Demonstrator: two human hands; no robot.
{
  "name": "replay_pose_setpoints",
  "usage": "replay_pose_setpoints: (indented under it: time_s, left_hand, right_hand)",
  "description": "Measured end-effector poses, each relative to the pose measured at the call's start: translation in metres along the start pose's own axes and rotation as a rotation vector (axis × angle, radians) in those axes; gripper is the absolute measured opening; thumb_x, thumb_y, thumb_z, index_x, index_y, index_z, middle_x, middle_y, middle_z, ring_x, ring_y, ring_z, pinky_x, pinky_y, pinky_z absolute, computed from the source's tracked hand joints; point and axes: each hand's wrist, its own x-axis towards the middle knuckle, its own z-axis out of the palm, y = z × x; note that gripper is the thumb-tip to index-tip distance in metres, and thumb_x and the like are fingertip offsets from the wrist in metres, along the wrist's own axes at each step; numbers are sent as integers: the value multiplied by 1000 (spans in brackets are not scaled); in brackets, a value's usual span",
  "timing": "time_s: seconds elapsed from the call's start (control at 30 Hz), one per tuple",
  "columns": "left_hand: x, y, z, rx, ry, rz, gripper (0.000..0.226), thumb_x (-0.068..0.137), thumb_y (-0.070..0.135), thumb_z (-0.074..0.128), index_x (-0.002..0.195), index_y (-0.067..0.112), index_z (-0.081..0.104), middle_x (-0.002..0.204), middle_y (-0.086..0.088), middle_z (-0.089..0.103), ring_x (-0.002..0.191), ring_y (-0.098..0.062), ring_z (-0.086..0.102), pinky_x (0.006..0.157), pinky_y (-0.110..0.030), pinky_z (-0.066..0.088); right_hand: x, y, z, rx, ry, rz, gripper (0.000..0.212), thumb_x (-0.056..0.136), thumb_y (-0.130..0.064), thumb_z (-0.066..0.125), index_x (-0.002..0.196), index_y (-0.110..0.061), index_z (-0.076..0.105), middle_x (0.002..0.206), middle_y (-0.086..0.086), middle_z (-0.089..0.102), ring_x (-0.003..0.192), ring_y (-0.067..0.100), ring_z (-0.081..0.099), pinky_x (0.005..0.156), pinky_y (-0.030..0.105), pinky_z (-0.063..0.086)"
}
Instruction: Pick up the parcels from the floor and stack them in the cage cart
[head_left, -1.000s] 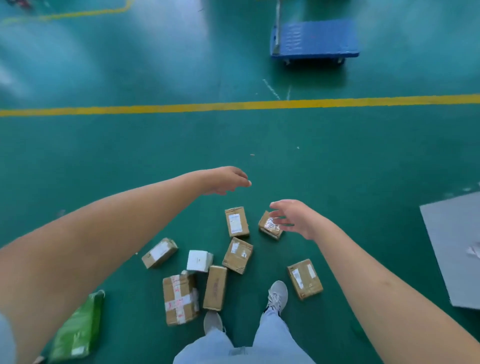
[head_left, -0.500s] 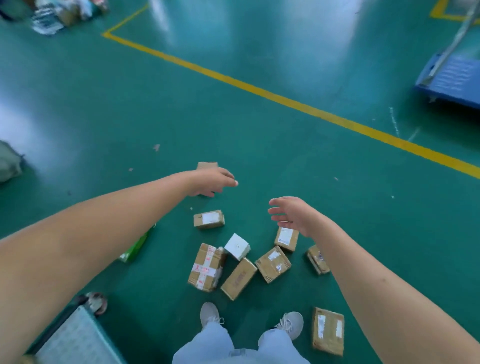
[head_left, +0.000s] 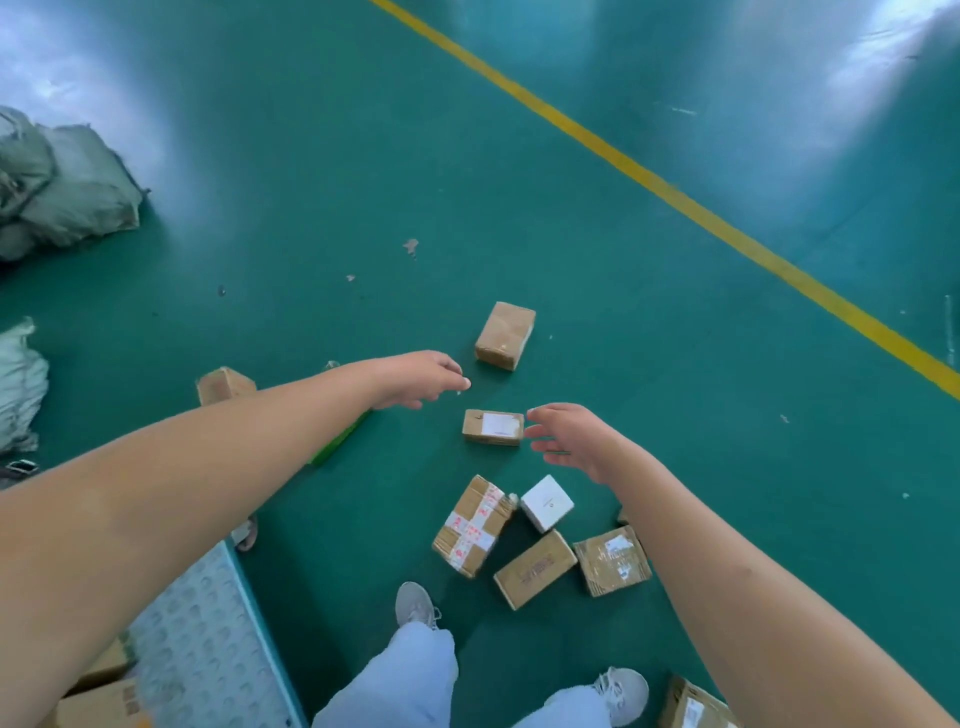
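Below, both bare arms reach out over a glossy green floor (head_left: 597, 270) strewn with parcels. The left hand (head_left: 423, 379) hangs with its fingers loosely extended and grips nothing; it sits above the floor between a plain brown cardboard box (head_left: 505, 335) farther off and a small brown box with a white label (head_left: 492, 427) nearer. The right hand (head_left: 569, 435) is spread, fingers relaxed and apart, empty, just beside the right end of that labelled box; whether it touches the box cannot be told.

Closer to the feet lie a brown box crossed with white-and-red tape (head_left: 471, 526), a small white cube box (head_left: 546, 503), a flat brown box with faint red print (head_left: 535, 569) and a brown box wrapped in clear tape (head_left: 612, 560), bunched near one another. Another brown box (head_left: 224, 384) shows behind the left forearm, and a green packet (head_left: 340, 439) peeks from under it. At lower left a perforated grey metal panel of the cage cart (head_left: 208, 644) stands, with cardboard boxes (head_left: 101, 696) beside it. Grey-green sacks (head_left: 67, 182) rest at far left. A yellow line (head_left: 675, 195) crosses the floor.
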Motion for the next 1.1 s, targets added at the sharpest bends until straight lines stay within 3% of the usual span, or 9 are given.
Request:
replay_pose_setpoints:
  time_s: [0.13,0.27,0.47,0.67,0.83,0.9,1.0,1.1]
  left_hand:
    - [41,-62,-24,-13,-20,-59,52,102,41,58,150,23,46,149,0,49,125,-21,54,112,-41,44]
    - [92,-116,-32,-19,-28,-122,53,101,43,58,149,25,46,150,2,49,124,-20,55,112,-42,45]
    - [182,-197,17,-204,1,-234,49,103,44,56,147,25,48,153,5,46,127,-20,55,112,-43,46]
    - [258,-285,127,-362,-51,-382,54,103,45,54,151,24,44,157,4,43,128,-21,53,110,-42,46]
    - [312,-340,204,-486,-35,-477,55,103,45,55,152,24,42,155,1,44,129,-22,53,106,-40,47]
    - [335,-361,236,-550,-36,-514,56,103,44,55,153,25,41,157,1,42,130,-23,53,105,-41,48]
    - [373,-389,279,-635,-39,-551,58,103,44,55,155,24,38,160,-2,38,130,-27,53,102,-42,50]
    - [403,-415,321,-738,-68,-608,64,103,46,56,158,24,32,163,-5,32,134,-33,51,100,-46,52]
  right_hand:
    - [60,-3,48,-70,-33,34,34,107,-30,52,138,-15,52,125,6,67,106,19,65,88,32,53]
    - [120,23,67,-145,-53,109,34,107,-31,53,137,-14,57,122,5,68,113,24,66,94,37,56]
    - [210,95,81,-357,-133,202,34,111,-21,40,136,-4,55,127,9,65,106,19,60,91,36,52]
    - [309,178,92,-566,-102,194,26,104,-22,48,122,-13,64,89,5,63,80,19,53,81,36,54]
    - [379,231,101,-647,-97,131,35,102,-25,47,131,-17,65,114,13,71,94,25,62,93,44,55]
    - [404,257,106,-666,-104,127,33,104,-25,47,132,-17,62,119,9,67,106,26,61,93,40,52]
    - [444,292,109,-655,-86,115,35,106,-28,49,138,-17,57,123,1,60,110,20,52,91,33,42]
    - [482,329,118,-653,-53,114,42,104,-28,51,146,-19,49,128,1,58,109,21,55,89,33,44]
